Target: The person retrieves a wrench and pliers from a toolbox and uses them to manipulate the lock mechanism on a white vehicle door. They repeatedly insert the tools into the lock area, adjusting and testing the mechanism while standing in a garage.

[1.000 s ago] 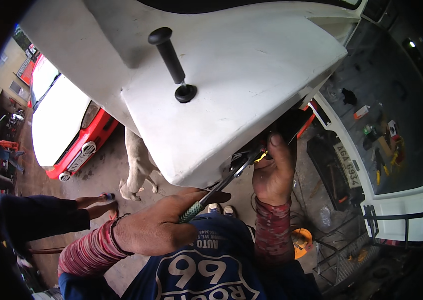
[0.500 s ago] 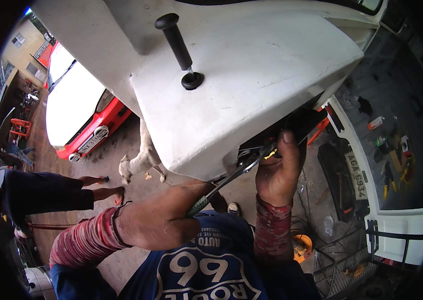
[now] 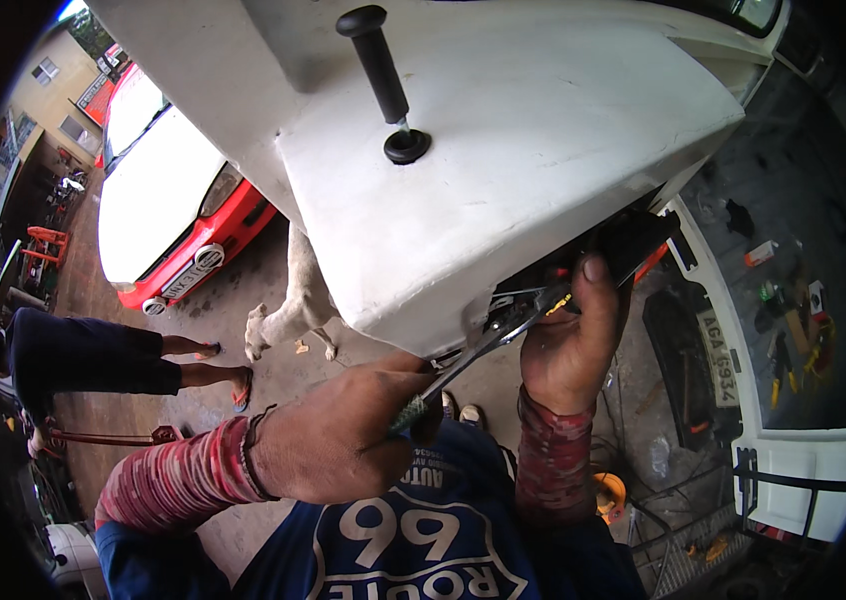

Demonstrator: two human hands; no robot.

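Note:
My left hand [image 3: 343, 430] is wrapped round the green grip of a long metal hand tool [image 3: 478, 358], whose exact kind I cannot make out. Its far end reaches into the opening under the lower edge of a white vehicle body panel [image 3: 503, 190]. There my right hand [image 3: 568, 355], thumb upward, grips a black part [image 3: 633, 250]; its fingers are mostly hidden behind it. A small yellow piece [image 3: 558, 304] shows beside the thumb, at the tool's tip. Dark fittings in the opening are only partly visible.
A black knobbed rod [image 3: 378, 70] stands up from the panel. At right lies a rear vehicle window [image 3: 783, 250] with tools and small items behind or on it. A dog [image 3: 293, 300], a person in dark clothes [image 3: 93, 355] and a red-and-white car [image 3: 173, 200] are at left.
The view has shifted slightly, so panel and hands sit a little further right. Both hands keep their holds, with the tool still at the opening. The person at left has moved slightly.

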